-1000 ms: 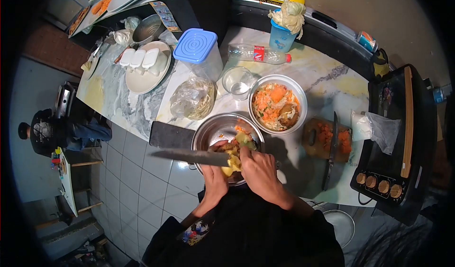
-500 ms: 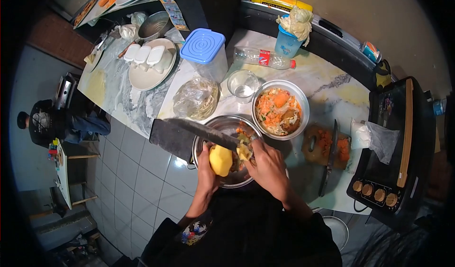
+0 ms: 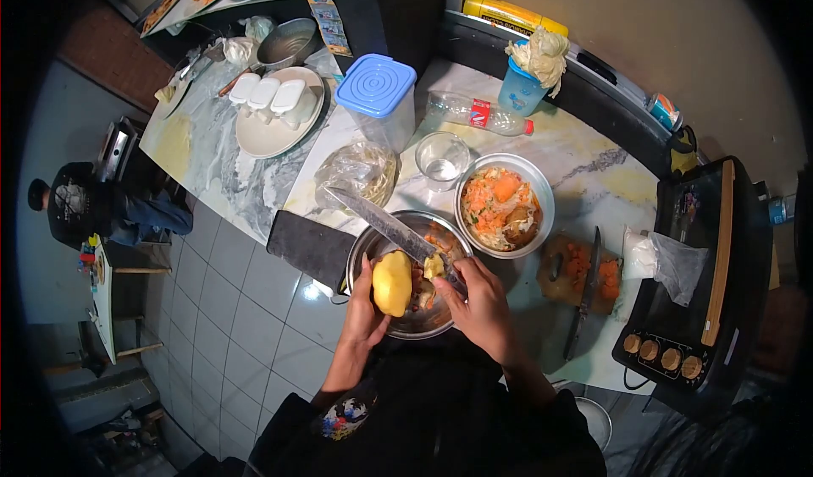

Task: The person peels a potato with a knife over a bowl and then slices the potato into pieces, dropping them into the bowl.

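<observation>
My left hand [image 3: 362, 312] is closed around a peeled yellow potato [image 3: 392, 283] above a steel bowl [image 3: 410, 333] with peelings and scraps inside. In my right hand [image 3: 483, 308] is a large knife [image 3: 385, 226], its blade slanting up and left past the potato. A small yellowish piece [image 3: 434, 265] sits against the blade near my right fingers. The knife's handle is mostly hidden by my hand. Just beyond, a second bowl [image 3: 549, 191] holds shredded orange and white vegetables.
A cutting board [image 3: 555, 287] with chopped orange pieces and another knife [image 3: 584, 299] lies right, beside a black oven [image 3: 677, 308]. Behind are a glass [image 3: 441, 170], a plastic bottle [image 3: 457, 109], a blue-lidded container [image 3: 377, 88] and a bag [image 3: 356, 176]. A person [image 3: 80, 206] is far left.
The knife blade has tilted more steeply and its tip now lies nearer the bag. The potato has turned slightly in my left hand. The whole view has shifted a little.
</observation>
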`<state>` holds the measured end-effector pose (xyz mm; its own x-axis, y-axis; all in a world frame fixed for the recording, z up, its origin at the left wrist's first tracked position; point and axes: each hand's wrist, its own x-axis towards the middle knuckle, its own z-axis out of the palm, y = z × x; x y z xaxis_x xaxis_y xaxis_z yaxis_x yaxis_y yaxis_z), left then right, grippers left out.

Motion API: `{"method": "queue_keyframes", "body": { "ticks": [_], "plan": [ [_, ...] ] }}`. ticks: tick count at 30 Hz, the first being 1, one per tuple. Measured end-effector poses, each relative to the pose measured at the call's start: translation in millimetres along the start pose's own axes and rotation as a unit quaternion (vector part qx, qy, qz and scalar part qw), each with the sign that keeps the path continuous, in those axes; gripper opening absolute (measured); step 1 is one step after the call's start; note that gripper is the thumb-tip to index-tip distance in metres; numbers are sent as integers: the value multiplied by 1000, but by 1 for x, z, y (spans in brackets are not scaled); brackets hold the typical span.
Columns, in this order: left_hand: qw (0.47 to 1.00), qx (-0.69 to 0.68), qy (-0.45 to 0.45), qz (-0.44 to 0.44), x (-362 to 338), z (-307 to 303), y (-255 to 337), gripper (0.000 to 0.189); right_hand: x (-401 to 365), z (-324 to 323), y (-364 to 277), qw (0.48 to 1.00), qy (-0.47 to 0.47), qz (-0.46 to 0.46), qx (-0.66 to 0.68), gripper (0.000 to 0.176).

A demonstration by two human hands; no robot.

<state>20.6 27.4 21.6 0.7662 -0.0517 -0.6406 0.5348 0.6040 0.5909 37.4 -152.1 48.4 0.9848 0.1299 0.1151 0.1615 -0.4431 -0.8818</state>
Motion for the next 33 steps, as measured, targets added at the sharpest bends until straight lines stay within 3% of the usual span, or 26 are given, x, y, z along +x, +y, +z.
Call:
{"method": "queue_keyframes", "body": {
  "ticks": [4, 11, 14, 17, 19, 21, 23, 24, 25, 28, 30, 33],
  "plan": [
    [1000, 8, -13, 17, 2, -6, -3, 57, -1, 7, 11, 998, 49, 10, -45, 26],
    [999, 20, -26, -3, -2, -5, 6, 57, -2, 0, 2, 998, 47, 29, -29, 33],
    [998, 3, -55, -10, 8, -21, 4, 55, -6, -3, 6, 996, 5, 47, -71, 35],
    [997, -26, -75, -14, 10, -24, 3, 53, -5, 0, 7, 999, 43, 8, -30, 30],
    [997, -24, -75, -6, 8, -20, 7, 54, -6, -1, 3, 998, 11, 57, 36, 26],
    [980, -66, -185, -38, 4, -11, 15, 56, -6, 0, 5, 997, 7, 56, 47, 24],
    [973, -74, -216, -43, 10, -18, 11, 57, -7, -2, 6, 997, 4, 57, 57, 23],
    [964, -83, -249, -45, 13, -21, 9, 59, -7, -6, 6, 995, -44, 79, 49, 23],
    [964, -82, -248, -48, 12, -20, 9, 59, -8, -8, 6, 990, -92, 99, 41, 25],
    [964, -92, -250, -28, 12, -16, 8, 59, -8, -4, 3, 984, -90, 128, 84, 27],
    [981, -94, -172, 4, 12, -13, 4, 57, -11, 3, 8, 984, -77, 120, 108, 27],
    [965, -121, -232, 18, 12, -6, 8, 52, -15, 13, 9, 978, -54, 124, 161, 29]
  ]
}}
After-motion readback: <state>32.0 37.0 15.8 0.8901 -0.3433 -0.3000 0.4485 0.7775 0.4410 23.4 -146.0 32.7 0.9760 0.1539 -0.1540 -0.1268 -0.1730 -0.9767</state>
